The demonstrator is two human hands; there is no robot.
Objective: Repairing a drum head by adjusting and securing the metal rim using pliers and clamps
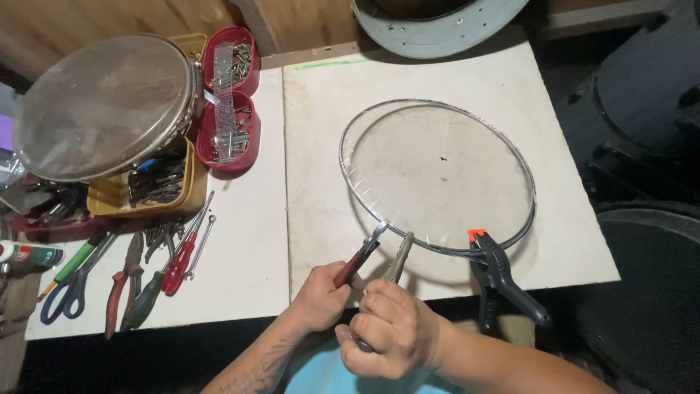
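left hand [319,295]: clenched on red-handled pliers [359,260], whose nose is set on the metal hoop [437,177] at its near edge
right hand [390,328]: closed round grey-handled pliers [398,264], laid just beside the first pair so the rim is gripped at two close spots
metal hoop: laid flat on the white board [313,131], a clear film [437,171] stretched across it
black spring clamp [499,273]: clipped on the rim at the board's edge, so film and hoop are kept pinned
spare hand tools [131,273]: laid at the left, well apart
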